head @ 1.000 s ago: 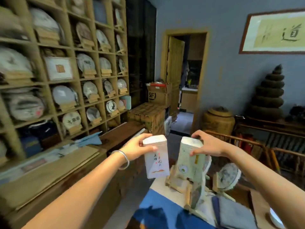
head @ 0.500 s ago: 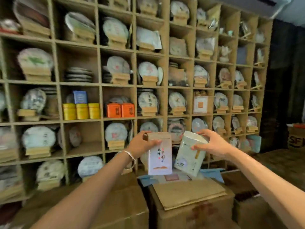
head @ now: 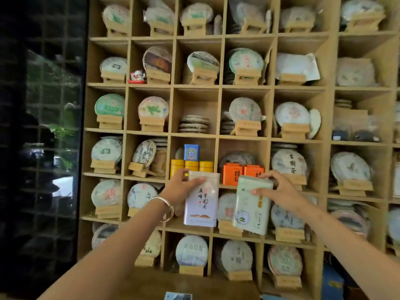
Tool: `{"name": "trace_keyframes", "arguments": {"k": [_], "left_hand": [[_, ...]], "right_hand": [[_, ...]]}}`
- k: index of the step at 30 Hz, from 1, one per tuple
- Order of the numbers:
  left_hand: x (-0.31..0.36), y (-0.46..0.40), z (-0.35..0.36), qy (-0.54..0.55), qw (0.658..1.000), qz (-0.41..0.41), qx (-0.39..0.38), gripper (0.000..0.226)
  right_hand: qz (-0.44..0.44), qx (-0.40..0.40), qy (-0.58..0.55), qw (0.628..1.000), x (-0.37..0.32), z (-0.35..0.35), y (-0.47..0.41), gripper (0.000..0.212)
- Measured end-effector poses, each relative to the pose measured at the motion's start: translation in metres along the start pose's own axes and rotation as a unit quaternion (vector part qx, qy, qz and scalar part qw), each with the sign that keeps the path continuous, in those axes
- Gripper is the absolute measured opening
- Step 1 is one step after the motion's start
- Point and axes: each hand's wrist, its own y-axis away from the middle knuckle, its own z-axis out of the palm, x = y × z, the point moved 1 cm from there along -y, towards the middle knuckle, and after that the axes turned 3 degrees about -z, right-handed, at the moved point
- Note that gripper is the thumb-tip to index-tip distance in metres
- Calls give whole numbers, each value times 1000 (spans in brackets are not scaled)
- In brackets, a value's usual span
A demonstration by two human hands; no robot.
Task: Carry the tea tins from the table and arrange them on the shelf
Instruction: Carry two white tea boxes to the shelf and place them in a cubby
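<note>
Both arms are extended forward and upward toward the tall wooden cubby shelf [head: 218, 135]. The left hand [head: 180, 188], with a silver bangle [head: 165, 207] on its wrist, is clamped on the top of a white rectangular tea tin with black calligraphy [head: 201, 202], thumb across the front near the lid and the other digits hidden behind; this tin hangs upright. The right hand [head: 279, 191] grips the lid end of a pale green rectangular tea tin with a round emblem [head: 251, 207], fingers wrapped over the top and thumb on the front face; the tin tilts slightly, its base swung left. Both tins are held in the air just in front of the shelf, the two side by side and apart, below the compartments holding the yellow cylindrical tins [head: 191, 166] and the orange square tins [head: 242, 173]. Half a second ago the shelf stood farther off and cardboard boxes lay below the hands; now the view is closer and shifted left, with a dark glass lattice partition [head: 45, 137] at far left, and the green tin is nearer to upright. Count: two tins in hand, three yellow tins, two orange tins, one small blue tin [head: 191, 152] atop the yellow ones, and many round paper-wrapped tea cakes on wooden stands [head: 245, 109].
</note>
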Motion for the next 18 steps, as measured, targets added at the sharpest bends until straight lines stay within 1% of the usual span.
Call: {"name": "trace_keyframes", "arguments": {"k": [4, 6, 10, 13, 15, 18], "left_hand": [[9, -58, -24, -39, 999, 7, 38, 54], [17, -85, -36, -50, 997, 16, 47, 52], [48, -134, -58, -61, 995, 34, 68, 75], [70, -168, -74, -59, 994, 51, 74, 64], [79, -192, -87, -60, 992, 63, 94, 62], [85, -226, -108, -86, 987, 73, 118, 58]], "right_hand": [[-8, -27, -29, 999, 2, 13, -71, 48], [-33, -32, -29, 999, -1, 20, -104, 44], [-77, -29, -33, 996, -19, 32, -160, 44], [-88, -29, -48, 994, -35, 43, -197, 43], [-104, -28, -32, 994, -46, 54, -220, 40], [-126, -3, -7, 992, -56, 69, -255, 43]]}}
